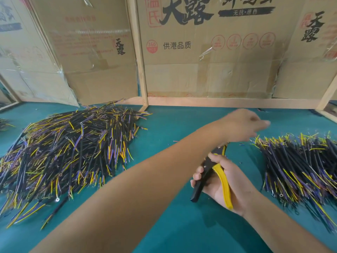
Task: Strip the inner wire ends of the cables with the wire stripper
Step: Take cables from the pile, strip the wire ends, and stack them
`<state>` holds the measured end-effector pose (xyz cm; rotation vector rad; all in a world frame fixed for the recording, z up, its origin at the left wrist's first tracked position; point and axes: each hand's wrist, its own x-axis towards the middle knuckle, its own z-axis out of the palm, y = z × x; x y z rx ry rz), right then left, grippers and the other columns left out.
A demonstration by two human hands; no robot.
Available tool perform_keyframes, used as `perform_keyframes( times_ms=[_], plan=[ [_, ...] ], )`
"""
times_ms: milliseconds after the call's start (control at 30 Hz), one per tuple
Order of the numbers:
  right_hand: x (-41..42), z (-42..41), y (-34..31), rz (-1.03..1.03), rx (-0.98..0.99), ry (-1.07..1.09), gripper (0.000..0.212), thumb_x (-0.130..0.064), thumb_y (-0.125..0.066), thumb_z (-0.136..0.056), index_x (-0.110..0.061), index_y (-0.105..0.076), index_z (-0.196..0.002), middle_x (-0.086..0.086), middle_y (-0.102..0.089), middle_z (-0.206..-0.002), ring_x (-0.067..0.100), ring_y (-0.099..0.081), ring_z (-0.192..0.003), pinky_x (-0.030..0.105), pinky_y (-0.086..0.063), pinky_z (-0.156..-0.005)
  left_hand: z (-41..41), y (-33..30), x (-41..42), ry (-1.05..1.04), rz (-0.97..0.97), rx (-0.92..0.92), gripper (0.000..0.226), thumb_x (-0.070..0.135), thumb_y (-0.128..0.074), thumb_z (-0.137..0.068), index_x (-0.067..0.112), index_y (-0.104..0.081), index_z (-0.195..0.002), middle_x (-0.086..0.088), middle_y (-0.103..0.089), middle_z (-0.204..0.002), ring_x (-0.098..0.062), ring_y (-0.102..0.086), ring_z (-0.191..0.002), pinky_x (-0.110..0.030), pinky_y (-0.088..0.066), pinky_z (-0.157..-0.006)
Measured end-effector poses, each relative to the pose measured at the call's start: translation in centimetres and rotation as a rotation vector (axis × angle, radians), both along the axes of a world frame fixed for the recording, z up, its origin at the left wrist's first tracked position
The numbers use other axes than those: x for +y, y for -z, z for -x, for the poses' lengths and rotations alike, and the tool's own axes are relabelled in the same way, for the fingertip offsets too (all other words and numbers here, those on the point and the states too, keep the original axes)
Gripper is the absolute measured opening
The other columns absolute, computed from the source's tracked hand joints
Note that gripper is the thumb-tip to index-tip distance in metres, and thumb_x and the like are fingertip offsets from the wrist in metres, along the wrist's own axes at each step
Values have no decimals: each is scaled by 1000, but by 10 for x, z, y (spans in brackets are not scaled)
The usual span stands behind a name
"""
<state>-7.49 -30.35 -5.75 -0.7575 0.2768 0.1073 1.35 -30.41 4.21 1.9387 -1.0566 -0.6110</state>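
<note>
My right hand (224,181) grips the black and yellow wire stripper (211,172) over the green table, jaws pointing up and away. My left hand (244,123) is stretched across above it, blurred, fingers apart, just left of the right-hand cable pile (299,167); I see nothing in it. A larger heap of black cables with yellow and blue inner wires (69,148) lies on the left.
Cardboard panels in a wooden frame (215,103) wall off the back of the green table (182,225). Small bits of stripped insulation (175,141) are scattered on the mat between the piles. A few more cables (4,124) lie at the far left edge.
</note>
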Motion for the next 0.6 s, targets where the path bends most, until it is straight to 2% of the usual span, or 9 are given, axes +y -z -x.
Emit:
perform_keyframes(
  times_ms=[100,167,233,300,367,467,533,600],
  plan=[
    [3,-2,-3,-36,-32,16,21,-24,-60,-91,-4,-57,-94,14,-54,-78,29,-54,-67,44,-54,-72,-26,-3,60,-97,161,-160,24,20,-52,-102,-1,-64,-104,-23,-69,-106,-22,-63,-88,-29,-50,-76],
    [4,-2,-5,-19,-61,27,21,-22,-61,-88,-3,-57,-96,15,-52,-78,32,-56,-69,48,-58,-77,-50,5,109,-249,167,-314,16,15,-54,-100,4,-64,-94,-16,-69,-89,-9,-53,-71,-27,-44,-64],
    [4,-3,-2,13,-84,12,23,-21,-60,-88,-2,-58,-100,17,-55,-81,37,-62,-77,50,-59,-83,-75,22,159,-447,31,-519,13,12,-56,-96,9,-65,-88,-3,-64,-77,-9,-51,-66,-30,-43,-63],
    [7,-2,-1,55,-108,-21,24,-21,-60,-89,-1,-58,-102,19,-57,-84,42,-65,-85,50,-58,-85,-95,45,205,-652,-201,-645,12,16,-57,-94,10,-65,-87,-5,-66,-81,-26,-60,-78,-37,-48,-71],
    [8,-2,1,72,-122,-56,24,-21,-60,-91,0,-60,-103,20,-57,-87,44,-65,-89,51,-57,-86,-104,65,240,-833,-390,-695,19,29,-58,-95,14,-61,-84,-9,-68,-86,-34,-63,-85,-37,-48,-68],
    [9,-1,3,100,-124,-79,24,-22,-60,-92,0,-62,-102,20,-57,-88,42,-64,-86,51,-56,-85,-107,86,261,-889,-616,-743,38,52,-58,-93,16,-54,-82,-5,-63,-84,-33,-63,-85,-34,-40,-63],
    [9,-2,4,117,-113,-75,25,-23,-61,-91,0,-63,-101,20,-57,-89,40,-63,-84,50,-56,-84,-109,91,260,-874,-678,-749,37,49,-59,-93,16,-51,-79,-4,-61,-83,-32,-60,-81,-34,-39,-62],
    [9,-1,4,128,-108,-79,25,-23,-63,-90,-1,-64,-100,19,-58,-89,39,-63,-84,50,-56,-84,-109,91,257,-877,-668,-704,34,36,-59,-93,15,-46,-69,-9,-62,-84,-33,-54,-74,-34,-40,-64]
  ],
)
